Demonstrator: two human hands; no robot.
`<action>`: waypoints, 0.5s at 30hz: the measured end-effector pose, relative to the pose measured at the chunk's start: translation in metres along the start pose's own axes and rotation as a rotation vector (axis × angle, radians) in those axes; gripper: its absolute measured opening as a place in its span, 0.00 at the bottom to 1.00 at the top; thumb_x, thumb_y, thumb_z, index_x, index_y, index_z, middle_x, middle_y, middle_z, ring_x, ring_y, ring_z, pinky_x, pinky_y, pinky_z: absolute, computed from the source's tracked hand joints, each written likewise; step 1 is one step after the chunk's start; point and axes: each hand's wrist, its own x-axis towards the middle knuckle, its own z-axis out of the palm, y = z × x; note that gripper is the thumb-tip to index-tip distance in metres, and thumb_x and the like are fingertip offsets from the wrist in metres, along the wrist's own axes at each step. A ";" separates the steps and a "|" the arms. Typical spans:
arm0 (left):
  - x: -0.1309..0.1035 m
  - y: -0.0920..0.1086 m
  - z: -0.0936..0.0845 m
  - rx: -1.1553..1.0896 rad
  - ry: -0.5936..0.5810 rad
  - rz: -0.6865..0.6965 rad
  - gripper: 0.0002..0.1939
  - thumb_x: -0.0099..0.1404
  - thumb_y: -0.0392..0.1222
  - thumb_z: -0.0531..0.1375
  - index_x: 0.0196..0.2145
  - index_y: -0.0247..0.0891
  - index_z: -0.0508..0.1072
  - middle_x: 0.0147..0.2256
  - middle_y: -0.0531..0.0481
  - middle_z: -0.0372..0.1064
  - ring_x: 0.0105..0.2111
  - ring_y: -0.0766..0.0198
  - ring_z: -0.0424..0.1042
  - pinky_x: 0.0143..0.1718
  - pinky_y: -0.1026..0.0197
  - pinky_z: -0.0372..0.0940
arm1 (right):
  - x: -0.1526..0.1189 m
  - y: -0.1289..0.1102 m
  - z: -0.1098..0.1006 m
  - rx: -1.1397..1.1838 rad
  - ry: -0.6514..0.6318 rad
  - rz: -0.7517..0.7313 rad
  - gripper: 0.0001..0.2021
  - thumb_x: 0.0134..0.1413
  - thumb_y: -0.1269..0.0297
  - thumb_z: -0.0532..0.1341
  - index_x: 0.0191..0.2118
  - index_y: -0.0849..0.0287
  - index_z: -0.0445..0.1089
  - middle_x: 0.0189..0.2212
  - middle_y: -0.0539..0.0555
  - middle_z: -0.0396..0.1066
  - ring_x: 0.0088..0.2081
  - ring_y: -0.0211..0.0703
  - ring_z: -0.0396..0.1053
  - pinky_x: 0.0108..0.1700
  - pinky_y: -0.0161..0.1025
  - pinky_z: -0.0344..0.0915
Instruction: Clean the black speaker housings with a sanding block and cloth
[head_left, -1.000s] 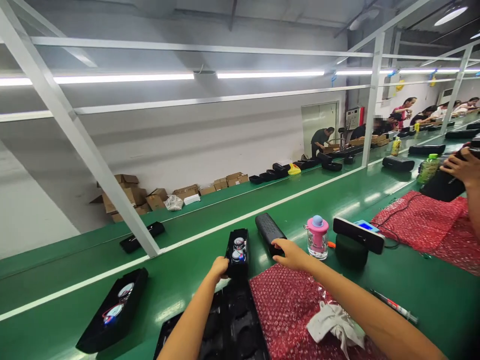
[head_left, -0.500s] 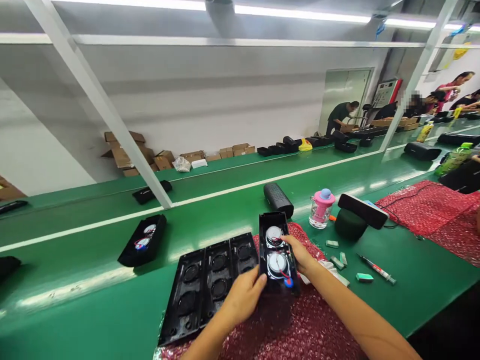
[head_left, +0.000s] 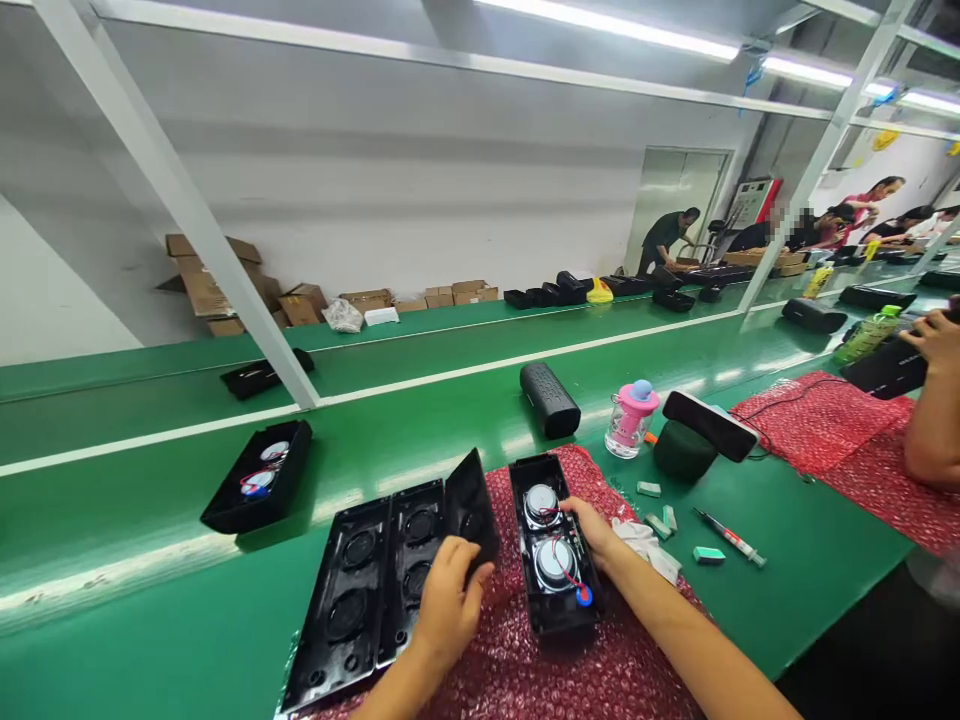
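Note:
My right hand grips the right edge of a black speaker housing, which lies on red bubble wrap. Two round silver speaker drivers sit inside it, with red wires and a blue round part at the near end. To its left, my left hand is closed on a black speaker panel, which stands tilted up on its side. Two similar panels with round recesses lie flat beside it on the left.
Another housing with drivers lies on the green belt at left. A finished-looking black speaker stands ahead. On the right are a pink-lidded bottle, a propped phone, a syringe and a co-worker's arm.
The speaker housing has come down onto the bubble wrap. My left hand has left it, moved left and tilted up the rightmost panel. A co-worker's arm has come into view at right.

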 end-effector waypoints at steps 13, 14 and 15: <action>0.036 0.075 0.012 -0.537 0.115 0.520 0.08 0.72 0.40 0.52 0.36 0.37 0.68 0.31 0.52 0.64 0.31 0.68 0.67 0.31 0.66 0.67 | -0.082 -0.042 0.038 -0.071 -0.171 -0.346 0.53 0.35 0.23 0.62 0.64 0.51 0.55 0.46 0.59 0.71 0.44 0.55 0.72 0.46 0.51 0.71; 0.032 0.078 0.021 -0.553 0.090 0.496 0.08 0.72 0.40 0.53 0.35 0.38 0.70 0.32 0.50 0.65 0.34 0.66 0.69 0.35 0.64 0.68 | -0.088 -0.043 0.038 -0.091 -0.163 -0.336 0.52 0.36 0.24 0.62 0.63 0.52 0.56 0.45 0.59 0.72 0.43 0.55 0.73 0.46 0.50 0.71; 0.028 0.080 0.030 -0.566 0.077 0.454 0.08 0.70 0.41 0.54 0.36 0.39 0.71 0.34 0.48 0.67 0.38 0.64 0.70 0.41 0.61 0.70 | -0.094 -0.044 0.035 -0.118 -0.143 -0.327 0.51 0.37 0.25 0.63 0.63 0.52 0.57 0.45 0.59 0.72 0.44 0.55 0.73 0.47 0.50 0.72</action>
